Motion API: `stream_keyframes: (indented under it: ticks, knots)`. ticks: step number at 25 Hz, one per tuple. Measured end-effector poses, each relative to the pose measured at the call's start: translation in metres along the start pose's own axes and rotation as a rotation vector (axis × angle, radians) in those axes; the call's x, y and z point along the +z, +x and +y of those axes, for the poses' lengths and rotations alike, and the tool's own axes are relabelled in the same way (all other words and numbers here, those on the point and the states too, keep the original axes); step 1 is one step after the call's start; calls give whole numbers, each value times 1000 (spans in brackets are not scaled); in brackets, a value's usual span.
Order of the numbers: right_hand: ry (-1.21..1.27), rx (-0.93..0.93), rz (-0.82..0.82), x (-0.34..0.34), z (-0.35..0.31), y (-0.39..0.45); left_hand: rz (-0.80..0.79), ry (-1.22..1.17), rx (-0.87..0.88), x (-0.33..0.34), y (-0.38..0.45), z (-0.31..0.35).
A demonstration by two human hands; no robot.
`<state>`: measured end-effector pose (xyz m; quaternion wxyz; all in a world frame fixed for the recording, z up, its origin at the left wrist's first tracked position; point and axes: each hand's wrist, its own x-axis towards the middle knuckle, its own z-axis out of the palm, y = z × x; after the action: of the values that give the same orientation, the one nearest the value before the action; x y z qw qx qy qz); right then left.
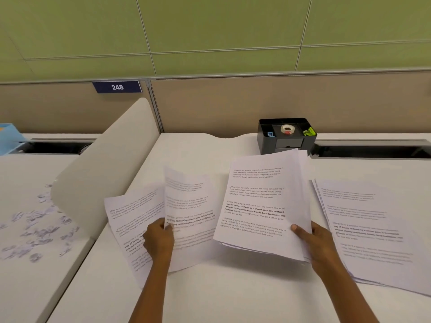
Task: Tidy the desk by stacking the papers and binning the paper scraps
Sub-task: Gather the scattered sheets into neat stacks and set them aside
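My left hand (159, 240) pinches a printed sheet (189, 206) that curls up off the white desk (210, 294); another printed sheet (133, 220) lies flat under and to the left of it. My right hand (313, 241) grips the right edge of a thin stack of printed papers (261, 201), lifted slightly above the desk. Further printed papers (373, 229) lie spread on the desk at the right. Several small paper scraps (37, 231) are scattered on the neighbouring desk at the far left.
A curved white divider panel (105, 164) separates the two desks. A black desk organiser (286, 136) with tape and green clips stands at the back by the beige partition. A blue object (9, 136) sits at the far left edge.
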<state>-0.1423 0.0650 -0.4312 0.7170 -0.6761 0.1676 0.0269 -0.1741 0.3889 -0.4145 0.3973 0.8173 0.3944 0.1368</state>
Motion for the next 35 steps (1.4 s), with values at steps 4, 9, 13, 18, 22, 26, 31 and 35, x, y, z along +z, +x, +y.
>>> stream_keyframes:
  ticks: [4,9,13,18,22,26,31,35]
  knots:
    - [30,-13,38,-3,-1,-1,73,-439,-28,-15,8,20]
    - [60,-50,56,2,-1,1,-57,-929,-135,-42,20,44]
    - [73,-80,51,4,0,-2,-36,-982,-94,-50,21,53]
    - [44,-93,38,-1,6,-1,-49,-994,-106,-57,25,53]
    - [-18,-111,-63,15,3,-9,-200,-881,-95,-38,8,59]
    - [-21,-135,-175,32,-4,-21,-336,-748,-86,-8,-16,58]
    - [21,-140,-223,33,-8,-23,-387,-665,-94,10,-25,53]
    - [39,-111,-234,31,-6,-23,-510,-625,-28,9,-28,53]
